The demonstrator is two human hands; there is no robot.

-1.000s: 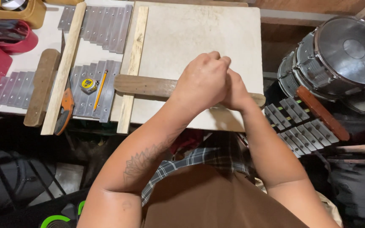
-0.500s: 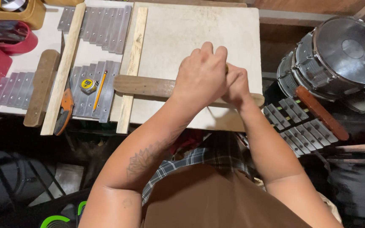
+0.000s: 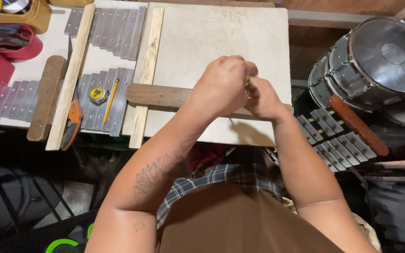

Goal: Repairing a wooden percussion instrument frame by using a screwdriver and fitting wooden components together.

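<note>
Fingers [image 3: 240, 63] of the left hand [image 3: 221, 86] are curling closed over the dark flat wooden bar [image 3: 158, 95], pressing it onto the pale square board [image 3: 216, 28] that is lying on the tabletop [image 3: 101, 58]. The right hand [image 3: 261, 98] is pinching shut on a small yellow object [image 3: 248, 80], probably a pencil, though most of it is hidden. Both hands are touching above the bar's right portion. The bar's long axis is running left to right, extending leftward from under the left hand and crossing a pale upright wooden strip [image 3: 147, 70]; its right tip is showing just past the right hand. Off to the left, a yellow tape measure [image 3: 98, 94] and a yellow pencil [image 3: 111, 93] are resting on grey metal bars [image 3: 118, 98], well apart from both hands.
</note>
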